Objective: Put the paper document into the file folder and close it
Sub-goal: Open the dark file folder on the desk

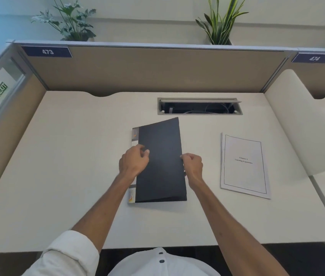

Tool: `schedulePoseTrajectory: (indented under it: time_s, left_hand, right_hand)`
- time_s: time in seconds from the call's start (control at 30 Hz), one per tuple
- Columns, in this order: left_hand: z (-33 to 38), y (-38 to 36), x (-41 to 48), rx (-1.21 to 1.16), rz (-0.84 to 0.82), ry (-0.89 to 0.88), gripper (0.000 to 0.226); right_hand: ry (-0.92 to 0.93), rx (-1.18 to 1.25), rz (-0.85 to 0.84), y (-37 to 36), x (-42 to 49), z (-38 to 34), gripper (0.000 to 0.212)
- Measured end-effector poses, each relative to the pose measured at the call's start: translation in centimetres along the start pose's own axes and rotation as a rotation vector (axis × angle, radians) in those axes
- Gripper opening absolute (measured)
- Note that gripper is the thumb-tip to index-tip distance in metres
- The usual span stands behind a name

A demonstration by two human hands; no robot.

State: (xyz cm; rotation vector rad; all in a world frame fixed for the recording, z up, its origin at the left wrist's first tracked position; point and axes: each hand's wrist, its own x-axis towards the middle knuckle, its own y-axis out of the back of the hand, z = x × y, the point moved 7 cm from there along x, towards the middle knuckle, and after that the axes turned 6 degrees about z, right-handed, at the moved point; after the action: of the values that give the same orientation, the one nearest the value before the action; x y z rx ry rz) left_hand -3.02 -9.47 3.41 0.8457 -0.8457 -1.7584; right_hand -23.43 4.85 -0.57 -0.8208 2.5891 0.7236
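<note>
A black file folder [161,156] with a white spine lies in the middle of the desk. Its front cover is lifted slightly along the right edge. My right hand [192,166] pinches that right edge at mid-height. My left hand [133,161] rests on the folder's left side near the spine, fingers curled on the cover. The paper document [244,166], a white stapled sheet set with a printed border and a short title, lies flat on the desk to the right of the folder, apart from both hands.
The cream desk [68,166] is walled by tan partitions at the back and left. An open cable hatch [199,106] sits just behind the folder. A curved white divider [301,120] stands at the right. Plants stand on top of the back partition.
</note>
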Motion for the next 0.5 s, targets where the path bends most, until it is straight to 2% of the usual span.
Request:
schedulePoseTrajectory:
  time_s: [0.1,0.2,0.27,0.37,0.43,0.5]
  left_hand:
    - [2.9,1.1,-0.1,-0.042,-0.004,-0.04,0.068]
    - [5.2,2.2,-0.4,-0.082,-0.002,-0.063,0.083]
    - [5.8,3.4,-0.5,-0.074,0.03,-0.075,0.079]
    - [5.2,5.6,-0.2,-0.023,0.098,-0.083,0.055]
    - [4.2,7.3,-0.1,-0.012,0.143,-0.077,0.046]
    - [2.9,9.0,0.0,0.008,0.197,-0.063,0.048]
  right_hand:
    - [-0.033,0.191,-0.041,-0.6,-1.1,-1.6,0.024]
    - [0.026,0.272,-0.169,-2.2,-2.4,-3.2,0.031]
    - [0.057,0.279,-0.306,-3.7,-3.3,-4.0,0.032]
    - [0.104,0.199,-0.463,-6.1,-4.7,-4.8,0.039]
    - [0.159,0.068,-0.488,-7.7,-5.5,-4.6,0.039]
    - [0.252,-0.147,-0.467,-9.1,-6.1,-3.9,0.033]
